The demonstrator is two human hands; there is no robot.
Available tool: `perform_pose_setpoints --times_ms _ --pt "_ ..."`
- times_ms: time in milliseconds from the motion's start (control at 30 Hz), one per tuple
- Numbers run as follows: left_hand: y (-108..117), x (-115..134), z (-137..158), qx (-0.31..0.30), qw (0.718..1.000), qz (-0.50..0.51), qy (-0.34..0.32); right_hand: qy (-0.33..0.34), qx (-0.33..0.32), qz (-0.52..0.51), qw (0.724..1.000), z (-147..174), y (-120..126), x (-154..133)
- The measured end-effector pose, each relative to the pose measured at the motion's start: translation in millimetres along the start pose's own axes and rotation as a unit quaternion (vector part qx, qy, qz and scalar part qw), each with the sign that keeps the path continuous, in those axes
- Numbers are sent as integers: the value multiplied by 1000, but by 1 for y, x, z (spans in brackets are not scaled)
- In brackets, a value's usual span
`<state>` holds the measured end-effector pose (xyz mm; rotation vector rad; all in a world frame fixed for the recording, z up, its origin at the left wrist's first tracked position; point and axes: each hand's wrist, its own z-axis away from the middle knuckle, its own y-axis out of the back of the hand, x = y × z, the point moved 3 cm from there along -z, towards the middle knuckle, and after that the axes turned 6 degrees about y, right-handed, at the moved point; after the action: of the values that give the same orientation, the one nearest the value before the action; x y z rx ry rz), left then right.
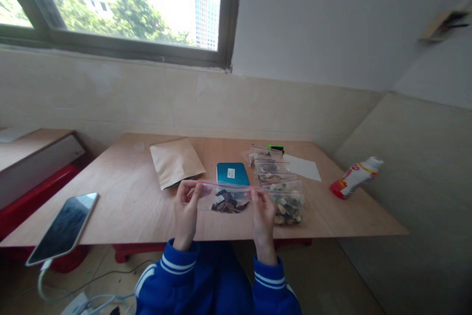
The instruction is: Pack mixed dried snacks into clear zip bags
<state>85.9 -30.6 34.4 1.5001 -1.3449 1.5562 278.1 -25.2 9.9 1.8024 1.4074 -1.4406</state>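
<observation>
Clear plastic zip bag (pixel 227 199) with dark dried pieces inside, held up just over the near edge of the plywood table (pixel 121 197). Head view only.

Left hand (pixel 186 207) pinches the bag's left end at the pink seal strip, fingers curled together around the corner. Right hand (pixel 262 214) pinches the right end of the same strip, fingertips pressed together on it. Bag hangs stretched between the two hands, contents sagging at the bottom.

Just right of the right hand: a row of filled zip bags (pixel 283 192) lying on the table, running back toward a green marker (pixel 276 148) and a white paper sheet (pixel 302 167). Behind the held bag: teal box (pixel 232 173). Left of that: brown paper envelope (pixel 176 161). Phone (pixel 64 226) at the table's left front corner, cable attached. White-red bottle (pixel 356 176) lies at the right edge, well apart.
</observation>
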Motion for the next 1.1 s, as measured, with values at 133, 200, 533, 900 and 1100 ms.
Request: perform_pose_setpoints --times_ms 133,200,533,900,1100 --pt "-1 1 -3 -9 1000 -2 -3 15 -56 30 998 -3 -9 -1" --pt "-1 2 -4 -19 1000 -5 -2 19 -55 36 998 -3 -12 -1" --pt "-4 3 7 9 999 -43 -20 44 -2 50 998 -2 -9 -5" --pt "2 -1 18 63 996 -54 -44 1 -117 19 993 4 -18 1" --pt "7 2 12 40 997 -57 -31 -13 -99 -1 995 5 -17 5"
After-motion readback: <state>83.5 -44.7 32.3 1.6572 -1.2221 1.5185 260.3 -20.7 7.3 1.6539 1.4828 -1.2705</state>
